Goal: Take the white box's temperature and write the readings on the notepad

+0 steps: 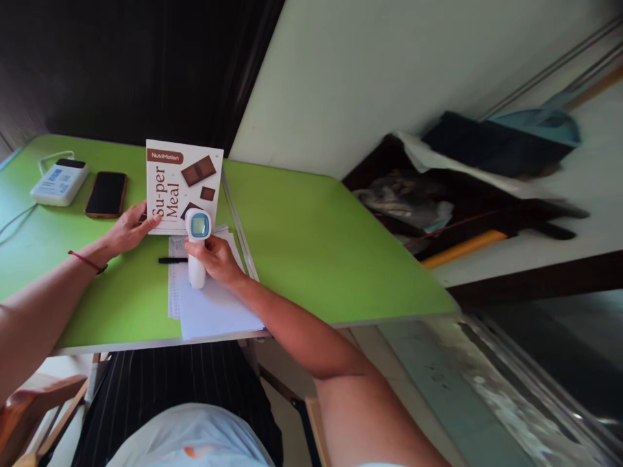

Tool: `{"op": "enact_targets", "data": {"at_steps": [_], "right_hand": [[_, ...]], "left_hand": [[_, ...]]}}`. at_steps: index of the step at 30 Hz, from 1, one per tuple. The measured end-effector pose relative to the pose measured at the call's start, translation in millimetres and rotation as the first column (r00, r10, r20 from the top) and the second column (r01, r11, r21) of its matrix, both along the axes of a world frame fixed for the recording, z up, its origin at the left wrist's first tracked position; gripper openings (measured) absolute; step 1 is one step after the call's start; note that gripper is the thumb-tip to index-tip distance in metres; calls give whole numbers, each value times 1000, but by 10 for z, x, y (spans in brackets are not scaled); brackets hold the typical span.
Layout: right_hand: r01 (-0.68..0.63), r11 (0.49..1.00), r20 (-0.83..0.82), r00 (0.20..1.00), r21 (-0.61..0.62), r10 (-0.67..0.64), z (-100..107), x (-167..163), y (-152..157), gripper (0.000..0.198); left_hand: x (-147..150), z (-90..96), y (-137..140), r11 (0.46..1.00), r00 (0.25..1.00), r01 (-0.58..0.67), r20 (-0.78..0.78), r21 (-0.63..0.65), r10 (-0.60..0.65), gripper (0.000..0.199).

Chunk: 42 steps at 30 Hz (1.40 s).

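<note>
My left hand (129, 228) grips the lower left edge of a white box (165, 152) printed "NutriMotion Su-per Meal" with brown chocolate pieces. The box stands upright at the table's middle. In my right hand (221, 258) is a white infrared thermometer (197, 271) with a blue-rimmed screen, held upright by its handle. Its head overlaps the box's lower right corner from my viewpoint; whether they touch I cannot tell. White paper sheets (214, 314) lie below my right hand, and a black pen (171, 260) pokes out on their left, partly hidden by the thermometer.
A dark phone (107, 193) and a white power strip (61, 181) with cables lie at the left of the green table (311, 259). A dark shelf (474, 214) with bags, a blue dustpan-like item (540, 126) and a yellow bar (464, 249) are beyond the table's right edge.
</note>
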State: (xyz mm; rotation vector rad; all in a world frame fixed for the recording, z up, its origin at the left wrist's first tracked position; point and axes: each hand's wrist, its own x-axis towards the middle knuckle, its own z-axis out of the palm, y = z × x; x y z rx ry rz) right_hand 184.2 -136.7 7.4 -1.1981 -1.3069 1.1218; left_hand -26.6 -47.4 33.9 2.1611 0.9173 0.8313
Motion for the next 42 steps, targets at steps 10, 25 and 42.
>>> {"op": "enact_targets", "data": {"at_steps": [10, 25, 42], "right_hand": [[0, 1000, -12, 1000, -14, 0, 54, -22, -18, 36], [-14, 1000, 45, 999, 4, 13, 69, -19, -20, 37], [12, 1000, 61, 998, 15, -13, 64, -21, -27, 37]], "left_hand": [[7, -99, 38, 999, 999, -39, 25, 29, 39, 59], [-16, -69, 40, 998, 999, -32, 2, 50, 32, 57], [-6, -43, 26, 999, 999, -37, -2, 35, 38, 54]]}}
